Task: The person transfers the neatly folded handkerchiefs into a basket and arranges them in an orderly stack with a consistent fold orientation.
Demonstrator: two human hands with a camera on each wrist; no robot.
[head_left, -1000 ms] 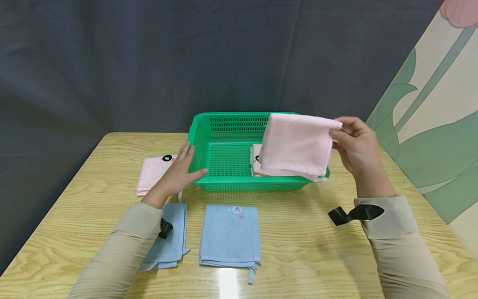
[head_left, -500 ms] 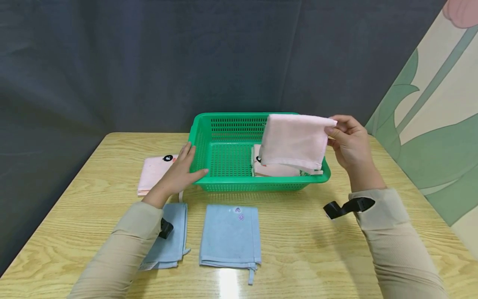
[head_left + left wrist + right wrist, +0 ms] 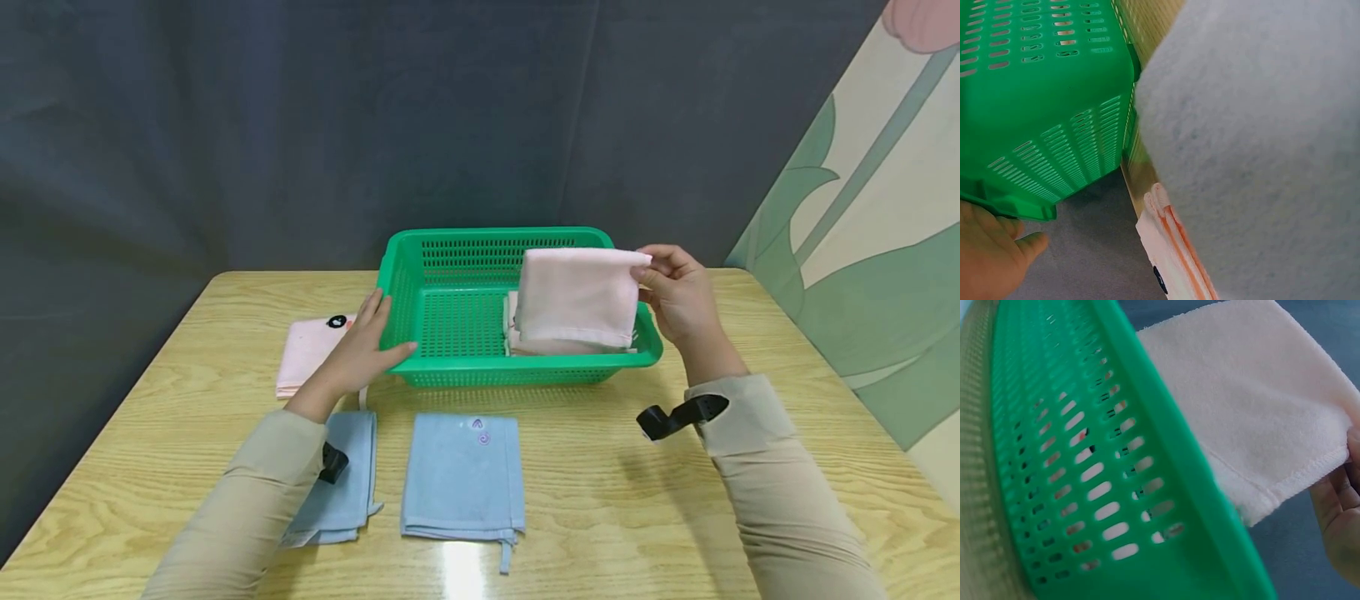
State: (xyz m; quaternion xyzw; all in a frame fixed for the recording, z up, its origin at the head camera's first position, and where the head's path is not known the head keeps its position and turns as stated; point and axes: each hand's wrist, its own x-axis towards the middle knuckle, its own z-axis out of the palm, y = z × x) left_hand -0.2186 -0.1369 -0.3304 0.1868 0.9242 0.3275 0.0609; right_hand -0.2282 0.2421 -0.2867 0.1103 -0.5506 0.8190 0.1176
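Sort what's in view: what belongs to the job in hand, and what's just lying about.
Likely in the job:
held pink cloth
green basket
cloth inside it
left hand, touching the basket
right hand, gripping the held pink cloth

Apparently just lying about on the table:
pink cloth at left
left blue cloth
right blue cloth

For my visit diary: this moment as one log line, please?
right fingers: pinch pink cloth over green basket; left fingers: touch its rim; blue cloths: on table
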